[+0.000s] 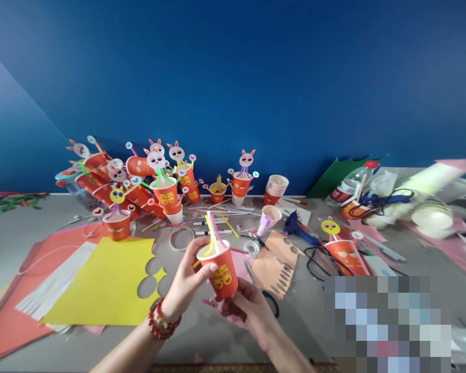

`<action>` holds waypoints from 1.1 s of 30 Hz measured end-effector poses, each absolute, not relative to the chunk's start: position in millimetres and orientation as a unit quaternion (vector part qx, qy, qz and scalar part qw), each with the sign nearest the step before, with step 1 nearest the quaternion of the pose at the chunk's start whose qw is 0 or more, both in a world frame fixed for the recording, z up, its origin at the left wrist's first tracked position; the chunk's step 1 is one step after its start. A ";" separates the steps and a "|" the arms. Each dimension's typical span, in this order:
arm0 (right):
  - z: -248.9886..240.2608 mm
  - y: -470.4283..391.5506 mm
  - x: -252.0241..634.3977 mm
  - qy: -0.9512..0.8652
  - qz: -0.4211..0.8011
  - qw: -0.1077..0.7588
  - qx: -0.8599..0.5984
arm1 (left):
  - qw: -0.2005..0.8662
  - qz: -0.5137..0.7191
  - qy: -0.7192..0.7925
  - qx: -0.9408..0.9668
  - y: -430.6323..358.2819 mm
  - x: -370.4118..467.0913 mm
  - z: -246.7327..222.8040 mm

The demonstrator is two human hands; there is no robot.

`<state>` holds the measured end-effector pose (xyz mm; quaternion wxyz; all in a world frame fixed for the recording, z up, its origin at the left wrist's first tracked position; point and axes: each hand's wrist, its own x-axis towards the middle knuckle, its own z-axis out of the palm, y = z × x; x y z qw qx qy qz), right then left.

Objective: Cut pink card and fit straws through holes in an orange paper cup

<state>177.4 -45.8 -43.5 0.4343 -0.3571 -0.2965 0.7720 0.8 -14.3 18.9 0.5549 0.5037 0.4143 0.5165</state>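
A red paper cup with gold characters is held tilted above the table, with yellow, white and pink straws standing up out of it. My left hand, a red bead bracelet at its wrist, wraps the cup's left side with the thumb across the front near the rim. From below, my right hand grips the cup's base; some of its fingers are hidden behind it. Under the hands lie pink paper and scissors, partly covered. Peach paper with cut-out holes lies to the right.
Finished rabbit-faced cups crowd the back left. Yellow card covers the left. A cup stack, a tape roll and a blue glue gun sit centre-right. A bottle stands at the right; pixelation covers the lower right.
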 end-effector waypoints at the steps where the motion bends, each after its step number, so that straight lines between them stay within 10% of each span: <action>1: -44.3 -45.6 176.3 -0.299 0.766 0.438 -0.363 | 0.548 0.519 0.421 0.504 -13.9 1.6 17.3; 16: -48.4 -44.6 170.6 -0.289 0.739 0.471 -0.386 | 0.511 0.496 0.431 0.555 -14.1 2.8 7.8; 24: -1.6 -12.9 217.5 -0.478 0.343 0.645 -0.487 | 0.382 0.449 0.423 0.688 -19.3 2.7 17.7; 33: 70.6 -4.3 209.4 -0.766 0.271 0.447 -0.375 | 0.371 0.405 0.371 0.749 -22.1 3.6 17.9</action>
